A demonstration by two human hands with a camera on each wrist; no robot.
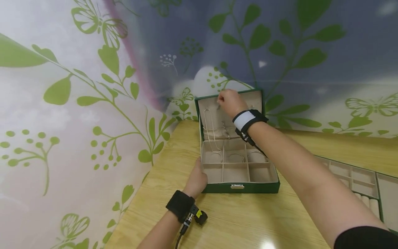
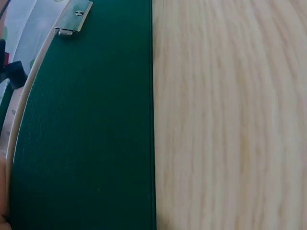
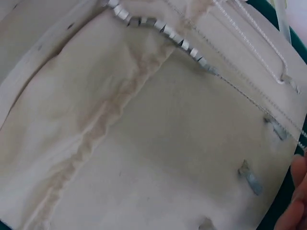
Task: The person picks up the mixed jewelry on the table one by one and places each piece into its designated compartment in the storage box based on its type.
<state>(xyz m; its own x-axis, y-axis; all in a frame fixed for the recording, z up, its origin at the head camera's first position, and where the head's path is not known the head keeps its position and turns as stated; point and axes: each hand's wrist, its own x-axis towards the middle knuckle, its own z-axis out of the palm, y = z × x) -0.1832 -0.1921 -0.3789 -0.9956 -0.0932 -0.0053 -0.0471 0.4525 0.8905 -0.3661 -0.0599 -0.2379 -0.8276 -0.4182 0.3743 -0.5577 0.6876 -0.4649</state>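
Observation:
A green jewelry box with a beige lining stands open, its lid raised against the wall. My right hand is at the upper part of the lid. Its fingers pinch a thin silver necklace with small cube-shaped beads, which hangs down the lining. Farther left on the lid hangs another silver necklace, its lower end reaching into a compartment. Small metal hooks line the lid. My left hand holds the box's left front corner; its fingers are partly hidden.
Ring-shaped bracelets lie in the box's back compartments. A gathered cloth pocket runs along the lower lid. A divided jewelry tray lies to the right on the wooden table. A patterned wall rises behind and left.

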